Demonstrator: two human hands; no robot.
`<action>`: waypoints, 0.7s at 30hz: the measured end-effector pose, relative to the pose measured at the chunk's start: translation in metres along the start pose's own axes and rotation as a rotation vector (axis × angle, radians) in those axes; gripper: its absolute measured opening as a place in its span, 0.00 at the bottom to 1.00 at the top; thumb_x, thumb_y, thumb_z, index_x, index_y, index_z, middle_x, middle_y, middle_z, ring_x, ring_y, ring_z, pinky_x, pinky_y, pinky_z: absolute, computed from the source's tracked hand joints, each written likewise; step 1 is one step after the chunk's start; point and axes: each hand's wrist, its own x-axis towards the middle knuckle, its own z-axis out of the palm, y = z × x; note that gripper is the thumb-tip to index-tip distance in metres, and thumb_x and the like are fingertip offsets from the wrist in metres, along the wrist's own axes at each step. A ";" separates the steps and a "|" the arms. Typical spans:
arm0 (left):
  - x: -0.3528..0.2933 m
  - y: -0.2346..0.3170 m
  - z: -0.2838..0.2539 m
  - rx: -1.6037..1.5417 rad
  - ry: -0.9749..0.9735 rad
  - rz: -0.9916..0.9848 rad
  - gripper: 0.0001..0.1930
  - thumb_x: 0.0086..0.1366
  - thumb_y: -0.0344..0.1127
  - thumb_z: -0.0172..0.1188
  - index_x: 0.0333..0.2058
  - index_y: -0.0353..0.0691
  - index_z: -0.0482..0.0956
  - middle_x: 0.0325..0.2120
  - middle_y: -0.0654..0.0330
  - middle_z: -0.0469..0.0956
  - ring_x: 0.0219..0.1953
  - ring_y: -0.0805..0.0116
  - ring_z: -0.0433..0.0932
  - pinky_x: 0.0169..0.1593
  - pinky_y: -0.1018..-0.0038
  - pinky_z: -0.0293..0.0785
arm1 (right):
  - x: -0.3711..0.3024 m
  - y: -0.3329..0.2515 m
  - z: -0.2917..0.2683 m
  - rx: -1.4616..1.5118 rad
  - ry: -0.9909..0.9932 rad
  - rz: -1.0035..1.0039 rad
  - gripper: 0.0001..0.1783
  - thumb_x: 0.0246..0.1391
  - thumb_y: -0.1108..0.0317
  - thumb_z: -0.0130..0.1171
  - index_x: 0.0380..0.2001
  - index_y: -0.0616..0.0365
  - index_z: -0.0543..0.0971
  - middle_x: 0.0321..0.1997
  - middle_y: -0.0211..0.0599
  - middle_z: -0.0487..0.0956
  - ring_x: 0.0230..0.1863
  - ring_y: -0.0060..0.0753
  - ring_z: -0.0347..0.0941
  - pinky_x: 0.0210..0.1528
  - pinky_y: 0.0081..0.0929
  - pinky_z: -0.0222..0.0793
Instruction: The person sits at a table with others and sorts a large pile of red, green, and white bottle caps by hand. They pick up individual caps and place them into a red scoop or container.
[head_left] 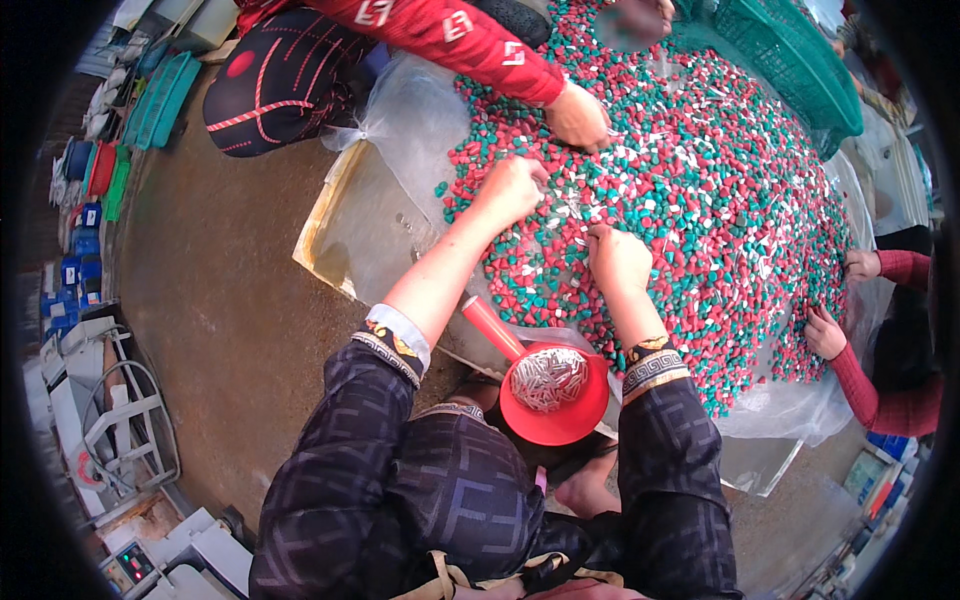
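Small red, green and white pieces (pixel 690 230) are spread in a wide layer over a table lined with clear plastic sheet (pixel 410 95). At the left part of this layer is my left hand (pixel 513 190), its fingers curled and pinched together. My right hand (pixel 620 262) is closed too, fingertips down among the pieces. What either pinch holds, if anything, is too small to make out. Between my forearms, near my lap, rests a red plastic scoop (pixel 562 428) with a long handle. Thin white sticks (pixel 548 379) lie inside it.
A co-worker's hand (pixel 580 118) in a red sleeve reaches in close beyond my left hand. Another person's hands (pixel 826 334) work at the right edge. A green basket (pixel 790 65) stands at the far right. Machines (pixel 120 420) and stacked containers line the left side.
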 end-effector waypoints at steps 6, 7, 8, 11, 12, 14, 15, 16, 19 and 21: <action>0.004 -0.001 -0.003 -0.415 -0.140 -0.112 0.04 0.56 0.29 0.58 0.28 0.34 0.78 0.22 0.66 0.77 0.23 0.76 0.75 0.29 0.76 0.72 | -0.002 -0.008 -0.001 -0.035 -0.035 -0.090 0.08 0.50 0.67 0.51 0.29 0.50 0.80 0.26 0.41 0.80 0.30 0.42 0.79 0.31 0.36 0.74; -0.001 -0.003 -0.001 -0.240 -0.124 0.042 0.06 0.53 0.31 0.62 0.29 0.35 0.79 0.23 0.64 0.78 0.24 0.76 0.76 0.30 0.76 0.72 | -0.001 -0.009 0.001 -0.044 -0.038 -0.112 0.07 0.50 0.67 0.52 0.28 0.50 0.80 0.26 0.41 0.80 0.30 0.41 0.79 0.31 0.36 0.74; -0.005 -0.003 0.002 -0.128 -0.143 0.074 0.07 0.52 0.31 0.64 0.30 0.36 0.79 0.24 0.62 0.79 0.26 0.73 0.77 0.32 0.74 0.73 | -0.001 -0.010 0.003 -0.054 -0.041 -0.133 0.07 0.50 0.68 0.52 0.28 0.50 0.80 0.26 0.41 0.80 0.30 0.41 0.79 0.31 0.37 0.74; -0.020 -0.002 0.011 0.266 -0.103 0.328 0.08 0.50 0.33 0.65 0.30 0.39 0.80 0.27 0.56 0.78 0.34 0.60 0.79 0.39 0.68 0.74 | 0.000 -0.013 -0.003 -0.003 -0.029 -0.120 0.07 0.50 0.66 0.53 0.29 0.51 0.80 0.26 0.40 0.80 0.30 0.42 0.79 0.30 0.36 0.74; -0.022 -0.002 0.013 0.268 -0.099 0.345 0.08 0.50 0.32 0.65 0.30 0.38 0.80 0.27 0.56 0.78 0.33 0.60 0.79 0.38 0.68 0.73 | -0.001 -0.013 -0.006 0.040 0.011 -0.099 0.07 0.50 0.65 0.54 0.29 0.51 0.80 0.26 0.41 0.80 0.30 0.43 0.78 0.30 0.36 0.74; -0.022 -0.005 0.015 0.189 -0.090 0.356 0.07 0.51 0.32 0.65 0.30 0.38 0.80 0.27 0.56 0.77 0.32 0.62 0.78 0.37 0.69 0.73 | -0.004 -0.006 -0.006 0.120 0.174 -0.125 0.08 0.51 0.64 0.55 0.29 0.53 0.80 0.23 0.38 0.79 0.25 0.36 0.77 0.29 0.31 0.72; -0.020 -0.011 0.014 0.116 -0.081 0.343 0.07 0.52 0.32 0.64 0.30 0.38 0.79 0.26 0.57 0.77 0.31 0.63 0.78 0.36 0.69 0.73 | -0.002 -0.001 -0.005 0.326 0.120 -0.053 0.08 0.52 0.64 0.55 0.29 0.55 0.80 0.21 0.36 0.78 0.23 0.32 0.76 0.28 0.29 0.71; -0.019 -0.010 0.010 0.042 -0.075 0.332 0.06 0.52 0.32 0.64 0.29 0.38 0.79 0.26 0.58 0.77 0.30 0.64 0.78 0.35 0.70 0.73 | 0.002 0.005 -0.006 0.529 0.067 0.025 0.08 0.52 0.65 0.55 0.28 0.56 0.79 0.20 0.33 0.77 0.22 0.28 0.74 0.27 0.26 0.71; -0.010 -0.010 -0.006 -0.708 -0.283 -0.121 0.04 0.59 0.30 0.58 0.30 0.35 0.76 0.27 0.61 0.77 0.30 0.71 0.77 0.30 0.77 0.72 | 0.015 0.024 -0.013 1.444 -0.143 0.315 0.05 0.51 0.71 0.52 0.29 0.59 0.76 0.25 0.30 0.76 0.25 0.21 0.70 0.25 0.18 0.67; -0.009 -0.005 -0.018 -1.285 -0.386 -0.213 0.05 0.61 0.28 0.54 0.35 0.36 0.73 0.33 0.55 0.77 0.32 0.69 0.77 0.30 0.79 0.73 | 0.015 0.022 -0.031 1.916 -0.210 0.352 0.06 0.49 0.71 0.52 0.30 0.58 0.76 0.28 0.33 0.76 0.27 0.24 0.73 0.26 0.20 0.68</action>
